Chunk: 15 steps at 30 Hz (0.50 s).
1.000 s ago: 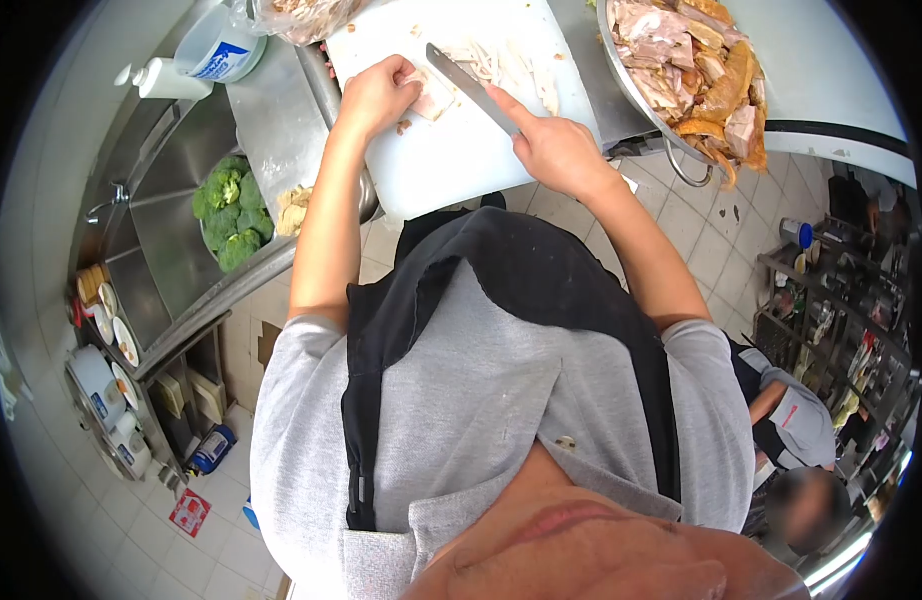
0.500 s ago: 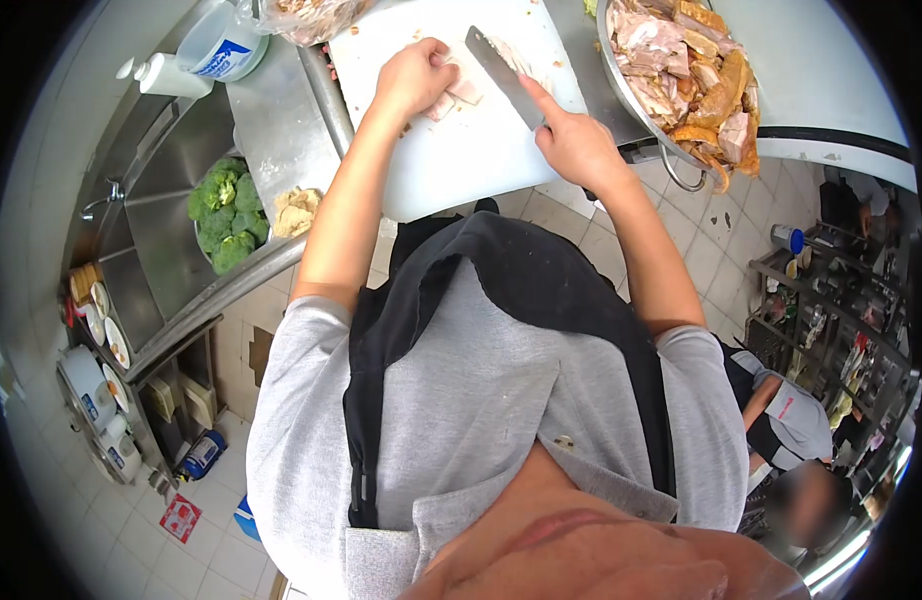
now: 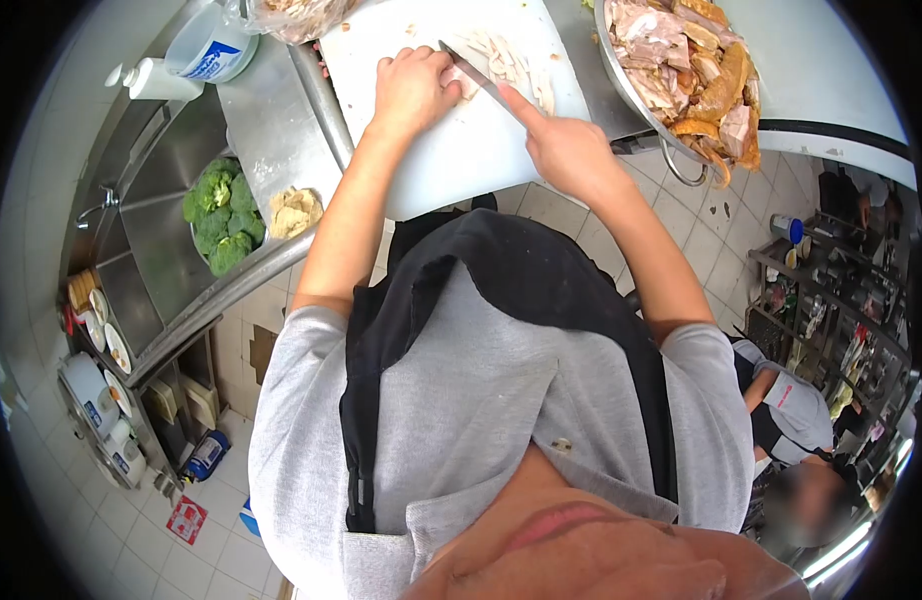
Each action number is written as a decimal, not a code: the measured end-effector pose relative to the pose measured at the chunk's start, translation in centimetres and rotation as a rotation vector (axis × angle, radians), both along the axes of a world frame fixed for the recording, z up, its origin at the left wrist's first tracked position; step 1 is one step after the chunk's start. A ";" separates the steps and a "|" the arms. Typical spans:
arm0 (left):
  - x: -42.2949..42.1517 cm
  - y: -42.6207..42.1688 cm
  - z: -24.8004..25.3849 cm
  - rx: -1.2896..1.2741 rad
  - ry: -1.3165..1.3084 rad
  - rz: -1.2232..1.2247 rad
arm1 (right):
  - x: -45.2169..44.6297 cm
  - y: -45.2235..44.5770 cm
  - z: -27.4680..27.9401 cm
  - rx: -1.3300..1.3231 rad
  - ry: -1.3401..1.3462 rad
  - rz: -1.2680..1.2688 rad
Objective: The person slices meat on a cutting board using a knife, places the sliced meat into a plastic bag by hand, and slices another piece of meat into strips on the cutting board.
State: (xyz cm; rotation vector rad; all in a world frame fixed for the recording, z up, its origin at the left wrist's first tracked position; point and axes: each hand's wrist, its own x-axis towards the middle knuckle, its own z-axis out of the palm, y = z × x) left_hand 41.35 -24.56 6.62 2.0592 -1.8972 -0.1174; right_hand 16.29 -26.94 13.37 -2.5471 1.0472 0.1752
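A white cutting board (image 3: 441, 175) lies in front of me, with pale meat on it. My left hand (image 3: 418, 88) is closed, its fingers curled over a piece of the meat (image 3: 469, 86) and pressing it to the board; most of that piece is hidden. In my right hand (image 3: 573, 152) is a kitchen knife (image 3: 474, 73), the index finger lying along the blade. Its edge rests against the meat beside my left fingers. Thin cut strips of meat (image 3: 508, 62) are heaped just beyond the blade.
Right of the board stands a metal bowl (image 3: 626, 96) heaped with browned meat. To the left are a plastic bag (image 3: 296, 18), a clear tub (image 3: 213, 45), a white pump bottle (image 3: 161, 80), ginger (image 3: 296, 212) and broccoli (image 3: 221, 215) by the sink. Another person (image 3: 793, 412) is at the lower right.
The knife has moved left, up to my left fingers, and its blade now stands more on edge. My left hand has shifted slightly down and right over the meat.
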 end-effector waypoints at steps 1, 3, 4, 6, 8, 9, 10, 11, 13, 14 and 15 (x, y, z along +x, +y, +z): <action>-0.1 0.1 -0.1 0.002 0.002 -0.005 | 0.2 -0.3 -0.8 0.002 0.002 -0.005; 0.1 0.1 -0.1 0.000 0.029 -0.006 | 1.1 -1.9 -2.7 -0.062 -0.173 0.006; 0.2 0.3 -0.2 -0.001 0.025 -0.006 | 1.1 -2.0 -3.0 -0.063 -0.177 0.006; 0.3 0.4 -0.3 -0.021 0.045 0.002 | 1.2 -2.3 -2.5 -0.155 -0.172 -0.035; 0.4 0.2 -0.6 -0.037 0.051 -0.003 | 0.6 -2.1 -0.9 -0.120 -0.140 -0.029; 0.3 0.3 -0.8 -0.050 0.057 -0.008 | 0.3 -1.5 -0.2 -0.082 -0.109 -0.023; 0.2 0.4 -0.8 -0.049 0.060 -0.007 | 0.0 -1.0 -0.2 -0.080 -0.105 -0.022; 0.3 0.4 -0.8 -0.042 0.061 -0.005 | -0.2 -0.6 -0.3 -0.076 -0.114 0.008; 0.3 0.4 -0.5 -0.035 0.059 -0.001 | 0.3 -0.7 -1.3 -0.072 -0.126 0.041; 0.2 0.6 -0.4 -0.051 0.049 -0.001 | 1.1 -1.0 -2.3 -0.074 -0.132 0.026; 0.0 0.7 -0.3 -0.069 0.040 0.001 | 1.7 -1.4 -3.0 -0.078 -0.138 0.014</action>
